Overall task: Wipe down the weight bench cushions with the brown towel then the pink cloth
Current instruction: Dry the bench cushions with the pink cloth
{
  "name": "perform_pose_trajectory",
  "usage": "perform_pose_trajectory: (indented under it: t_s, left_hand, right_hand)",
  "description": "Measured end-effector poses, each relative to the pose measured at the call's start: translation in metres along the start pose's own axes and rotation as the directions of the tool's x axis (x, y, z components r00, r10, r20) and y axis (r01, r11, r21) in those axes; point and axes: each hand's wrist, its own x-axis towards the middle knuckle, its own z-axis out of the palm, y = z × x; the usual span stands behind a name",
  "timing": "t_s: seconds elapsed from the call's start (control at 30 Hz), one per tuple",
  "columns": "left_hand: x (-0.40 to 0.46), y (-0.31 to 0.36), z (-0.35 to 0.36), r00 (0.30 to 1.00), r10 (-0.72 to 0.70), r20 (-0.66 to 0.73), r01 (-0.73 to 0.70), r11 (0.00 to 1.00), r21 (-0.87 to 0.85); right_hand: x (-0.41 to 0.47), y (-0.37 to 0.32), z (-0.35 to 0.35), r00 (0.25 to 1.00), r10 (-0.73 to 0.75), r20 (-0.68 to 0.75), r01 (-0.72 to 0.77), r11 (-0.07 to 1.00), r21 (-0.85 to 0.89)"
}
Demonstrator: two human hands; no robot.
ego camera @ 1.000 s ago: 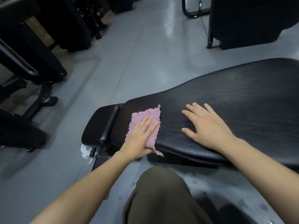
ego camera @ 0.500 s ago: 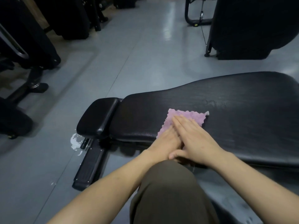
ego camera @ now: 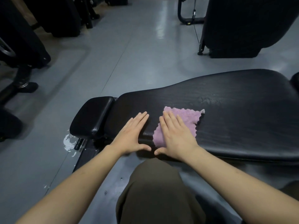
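Note:
A long black bench cushion [ego camera: 234, 110] stretches from the middle to the right edge, with a small black seat pad [ego camera: 92, 117] at its left end. A pink cloth [ego camera: 189, 120] lies spread on the cushion's near side. My right hand [ego camera: 176, 135] presses flat on the cloth with straight fingers. My left hand [ego camera: 131, 136] rests flat on the bare cushion just left of the cloth, fingers straight. The two thumbs nearly meet at the cushion's near edge. No brown towel is in view.
My knee in olive trousers [ego camera: 155, 191] is below the bench. White marks [ego camera: 68, 143] spot the grey floor by the bench frame. Black gym machines stand at the left [ego camera: 24, 46] and the back right [ego camera: 242, 26], with grey floor between them.
My left hand pushed the cloth rightward along the cushion, my right hand took over on top of it, and my left hand slid off to the bare cushion.

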Motion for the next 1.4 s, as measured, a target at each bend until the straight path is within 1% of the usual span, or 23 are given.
perform_pose_trajectory:
  t_s: [0.07,0.13,0.2,0.33,0.4,0.57,0.7,0.83,0.93,1.0,1.07,1.17,1.2,1.27,1.33,1.4]
  left_hand:
    - [0.004,-0.004,0.004,1.000,-0.019,0.010,0.019,0.999,0.031]
    - [0.006,-0.005,0.008,0.999,-0.028,-0.016,0.029,0.998,0.048]
    - [0.007,-0.005,0.010,0.999,-0.036,-0.032,0.038,0.998,0.047]
    - [0.008,-0.005,0.010,0.998,-0.052,-0.024,0.053,0.998,0.043]
    - [0.008,-0.005,0.010,0.998,-0.061,-0.019,0.061,0.997,0.042]
    - [0.007,-0.002,0.010,0.996,-0.088,-0.032,0.090,0.995,0.046]
    - [0.006,0.001,0.011,0.994,-0.096,-0.054,0.099,0.994,0.043]
    - [0.006,0.001,0.010,0.994,-0.104,-0.041,0.106,0.993,0.046]
    - [0.007,0.002,0.011,0.992,-0.122,-0.023,0.123,0.991,0.051]
    - [0.009,0.010,0.011,0.996,-0.086,-0.005,0.086,0.995,0.049]
    - [0.016,0.030,0.010,1.000,0.027,0.006,-0.027,0.998,0.056]
    - [0.038,0.066,0.010,0.977,0.207,0.049,-0.211,0.974,0.079]
    - [0.045,0.075,0.010,0.969,0.236,0.075,-0.242,0.966,0.093]
    - [0.052,0.084,0.007,0.962,0.249,0.112,-0.260,0.961,0.097]
    - [0.052,0.088,0.004,0.958,0.253,0.137,-0.264,0.962,0.070]
    - [0.055,0.098,-0.002,0.941,0.292,0.172,-0.302,0.953,0.035]
  right_hand:
    - [0.009,-0.003,0.004,1.000,0.013,0.017,-0.012,0.998,-0.062]
    - [0.014,-0.005,0.008,0.999,0.046,0.024,-0.043,0.993,-0.107]
    - [0.015,-0.008,0.011,0.995,0.098,0.031,-0.093,0.988,-0.125]
    - [0.014,-0.014,0.015,0.975,0.221,0.001,-0.219,0.965,-0.142]
    - [0.012,-0.013,0.016,0.968,0.250,-0.009,-0.249,0.958,-0.145]
    - [-0.005,0.002,0.015,0.978,0.208,-0.003,-0.205,0.960,-0.190]
    - [-0.029,0.025,0.014,0.988,0.147,-0.034,-0.151,0.970,-0.189]
    - [-0.057,0.053,0.012,0.995,0.084,-0.048,-0.092,0.980,-0.179]
    - [-0.075,0.075,0.011,0.996,0.055,-0.070,-0.068,0.977,-0.203]
    - [-0.084,0.086,0.011,0.997,0.045,-0.056,-0.056,0.973,-0.223]
    - [-0.093,0.096,0.009,0.998,0.041,-0.052,-0.052,0.974,-0.221]
    - [-0.106,0.111,0.004,0.997,0.044,-0.058,-0.055,0.977,-0.206]
    - [-0.111,0.116,0.003,0.998,0.042,-0.056,-0.053,0.978,-0.203]
    - [-0.121,0.128,-0.001,0.998,0.040,-0.042,-0.048,0.980,-0.195]
    - [-0.129,0.140,-0.002,0.998,0.043,-0.036,-0.049,0.982,-0.185]
    - [-0.136,0.150,-0.005,0.999,0.038,-0.030,-0.043,0.981,-0.187]
